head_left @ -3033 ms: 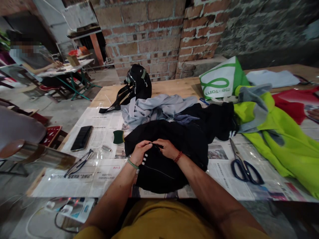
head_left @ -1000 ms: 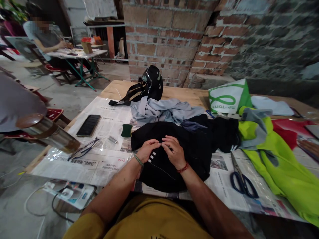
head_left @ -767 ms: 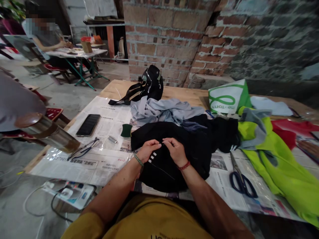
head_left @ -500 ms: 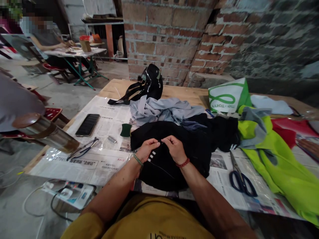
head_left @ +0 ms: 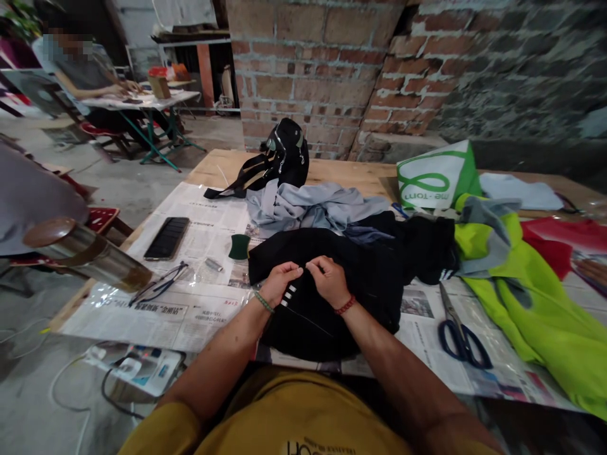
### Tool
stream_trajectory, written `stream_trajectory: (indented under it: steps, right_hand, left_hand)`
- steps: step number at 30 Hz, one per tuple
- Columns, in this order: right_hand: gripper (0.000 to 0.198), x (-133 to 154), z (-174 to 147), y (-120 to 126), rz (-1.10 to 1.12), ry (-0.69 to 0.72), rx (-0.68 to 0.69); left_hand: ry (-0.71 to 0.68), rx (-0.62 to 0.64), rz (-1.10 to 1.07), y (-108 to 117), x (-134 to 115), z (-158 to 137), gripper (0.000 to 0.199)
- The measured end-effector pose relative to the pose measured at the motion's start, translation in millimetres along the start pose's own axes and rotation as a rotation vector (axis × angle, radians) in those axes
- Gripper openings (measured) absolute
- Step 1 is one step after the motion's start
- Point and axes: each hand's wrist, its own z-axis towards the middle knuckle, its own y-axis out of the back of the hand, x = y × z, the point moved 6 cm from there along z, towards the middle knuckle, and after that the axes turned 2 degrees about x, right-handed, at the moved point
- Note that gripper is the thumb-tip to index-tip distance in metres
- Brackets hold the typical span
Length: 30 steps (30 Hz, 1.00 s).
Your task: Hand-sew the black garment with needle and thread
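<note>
Both hands hover close together over a black garment (head_left: 327, 335) with short white stripes, spread on the table in front of me. My left hand (head_left: 281, 282), with a green bead bracelet at the wrist, is pinched at thumb and forefinger. My right hand (head_left: 329, 278), wearing a red bracelet, pinches too, its fingertips a small gap from the left ones. Whatever sits between the fingertips is too small to make out. A thin pale thread line runs over the cloth below the hands. Scissors (head_left: 462, 338) with dark blue handles lie on newspaper to the right.
On the left are a phone (head_left: 167, 238), a steel flask (head_left: 95, 256), glasses (head_left: 161, 284) and a green card-like piece (head_left: 239, 247). Behind lie grey cloth (head_left: 313, 205), a black bag (head_left: 289, 151) and a white-green bag (head_left: 436, 177). A neon yellow garment (head_left: 535, 309) covers the right.
My hands stay pinched near each other above the black garment, with the fingertips shifted only slightly. The small dark bit seen at the right fingertips earlier no longer shows. The view has tilted a little.
</note>
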Motion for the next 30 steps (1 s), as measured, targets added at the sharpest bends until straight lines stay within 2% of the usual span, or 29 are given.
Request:
stream_trajectory:
  steps: [5,7,11,14,16,18,22,26,30]
  right_hand:
    - [0.017,-5.8,18.1,27.9,0.181,-0.148,-0.120]
    - [0.016,-9.0,21.8,24.7,0.374,-0.239,-0.060]
    - [0.017,-15.7,19.2,2.0,0.848,-0.505,0.140]
    - [0.013,-19.4,20.8,-5.3,0.992,-0.680,0.221]
    - [0.010,-21.2,29.3,-1.3,1.011,-0.706,0.185]
    - [0.012,-20.3,44.0,9.9,0.968,-0.601,0.083]
    - [0.021,-7.2,70.5,41.6,0.666,-0.221,-0.111]
    - [0.023,10.7,80.6,62.2,0.298,0.047,-0.113]
    - [0.023,19.5,82.5,69.9,0.123,0.145,-0.053]
  left_hand:
    - [0.056,0.004,-0.001,-0.8,4.9,0.9,0.032]
    - [0.049,0.018,-0.001,-1.4,5.0,1.6,0.030]
    - [0.050,0.046,-0.009,-1.8,4.8,2.2,0.028]
    - [0.051,0.048,-0.016,-0.6,3.7,2.2,0.028]
    - [0.055,0.049,-0.014,0.1,3.2,2.2,0.029]
    - [0.058,0.053,-0.010,0.6,3.2,2.4,0.029]
    - [0.045,0.059,-0.006,1.4,3.3,3.3,0.028]
    - [0.038,0.055,0.007,2.2,3.1,3.6,0.028]
    - [0.044,0.053,0.010,2.5,2.9,3.6,0.027]
